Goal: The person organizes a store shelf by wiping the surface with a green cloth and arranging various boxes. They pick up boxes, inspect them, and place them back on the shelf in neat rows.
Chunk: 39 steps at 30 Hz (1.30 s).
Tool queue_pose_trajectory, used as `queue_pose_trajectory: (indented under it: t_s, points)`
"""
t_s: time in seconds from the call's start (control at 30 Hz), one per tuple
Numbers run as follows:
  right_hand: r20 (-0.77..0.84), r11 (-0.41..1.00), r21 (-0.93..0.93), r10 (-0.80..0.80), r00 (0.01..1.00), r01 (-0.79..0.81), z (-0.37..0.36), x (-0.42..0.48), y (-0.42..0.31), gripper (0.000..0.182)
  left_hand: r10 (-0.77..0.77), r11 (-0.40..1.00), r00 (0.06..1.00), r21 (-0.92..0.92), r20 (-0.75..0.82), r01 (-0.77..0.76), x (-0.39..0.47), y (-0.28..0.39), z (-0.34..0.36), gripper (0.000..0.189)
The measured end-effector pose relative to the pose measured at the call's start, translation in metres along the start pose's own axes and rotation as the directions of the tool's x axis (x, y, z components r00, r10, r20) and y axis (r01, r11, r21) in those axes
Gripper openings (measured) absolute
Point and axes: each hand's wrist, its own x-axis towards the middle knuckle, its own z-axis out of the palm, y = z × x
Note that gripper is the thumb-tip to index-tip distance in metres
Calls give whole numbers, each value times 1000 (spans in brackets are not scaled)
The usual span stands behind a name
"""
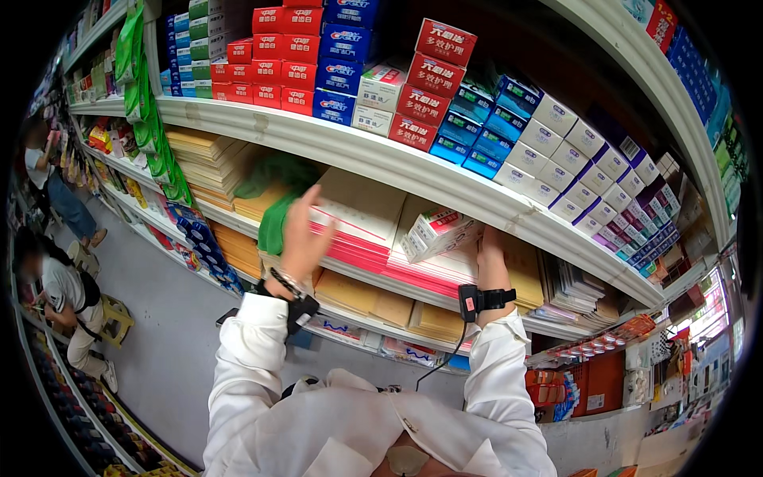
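My left hand point(304, 238) is raised over the middle shelf with its fingers apart, beside a green cloth point(275, 223) lying by the paper stacks. Blurred green material point(277, 173) shows just behind it. My right hand point(490, 247) reaches in at the right end of several white toothpaste boxes point(442, 234), its fingers mostly hidden under the shelf edge above. The boxes rest tilted on a stack of white, red-edged envelopes point(438, 265). Another red-edged stack point(351, 241) lies nearer my left hand.
Above runs a white shelf edge point(357, 152) with stacked toothpaste boxes, red point(429, 104), blue point(337, 74) and white. Brown envelopes point(202, 161) fill neighbouring places. Green packets point(146, 125) hang at the left. Two people point(65, 286) point(56, 179) are in the aisle, one seated on a stool point(116, 319).
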Motion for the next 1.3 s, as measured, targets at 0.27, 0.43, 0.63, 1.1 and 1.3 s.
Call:
queue_pose_trajectory:
  t_s: [0.27,0.43,0.63,1.1,1.3]
  points:
    - [-97,990,-50,-137,986,133,-11,-28,-4,40,-111,924,979,379,169,39,21,-102,-46,39]
    - [-245,976,-125,-205,948,179,-8,-110,-29,39,-227,830,931,557,284,33,30,-97,-40,66]
    - [-185,951,-235,-245,952,199,-24,-199,-28,40,-210,833,886,550,414,-60,64,-117,-33,96]
    - [64,992,-59,-108,992,112,-8,-278,-10,20,-213,865,952,496,220,79,65,-123,-24,31]
    - [413,990,-126,0,911,57,22,-284,-30,19,83,995,924,84,-373,-56,29,-80,-70,31]
